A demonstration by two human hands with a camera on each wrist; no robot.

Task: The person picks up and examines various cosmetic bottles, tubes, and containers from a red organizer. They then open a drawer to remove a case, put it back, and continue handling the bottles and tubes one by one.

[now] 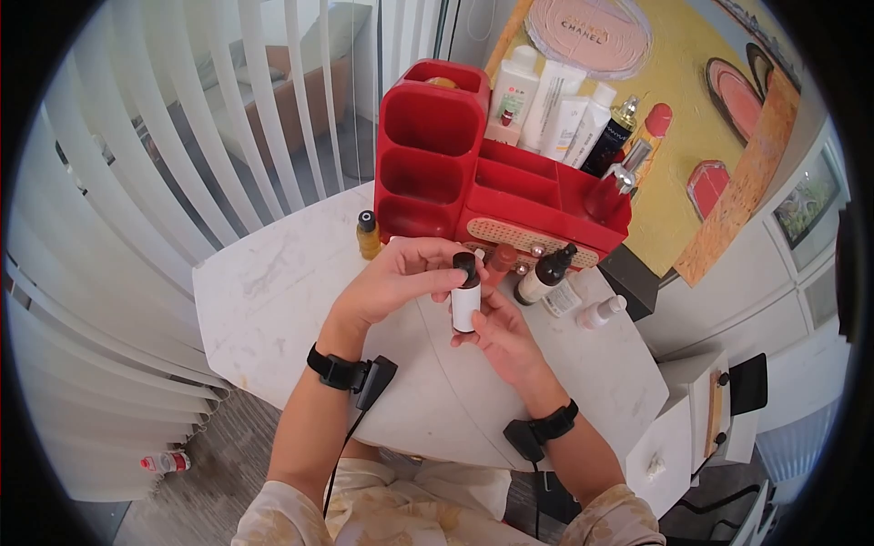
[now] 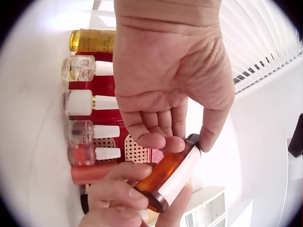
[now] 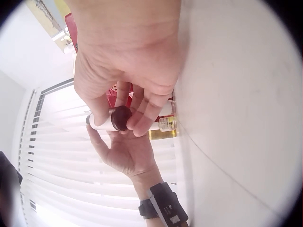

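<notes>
A small amber glass bottle (image 1: 465, 309) with a white label and black cap (image 1: 465, 262) is held up above the table, in front of the red organizer. My right hand (image 1: 510, 341) grips its lower body between thumb and fingers. At the top, my left hand (image 1: 391, 282) pinches the cap between thumb and index finger. The left wrist view shows the bottle (image 2: 168, 177) tilted, amber glass beside the label, with the left thumb and fingertips at the cap. From the right wrist, the bottle's dark round base (image 3: 122, 118) faces the camera.
On the white table (image 1: 273, 291) stands a red organizer (image 1: 428, 196) holding tubes and bottles. A yellow bottle (image 1: 368, 237) is left of it; a black-topped bottle (image 1: 544, 275) and a small pinkish bottle (image 1: 601, 312) are right. Several white-capped bottles (image 2: 78, 102) line its front.
</notes>
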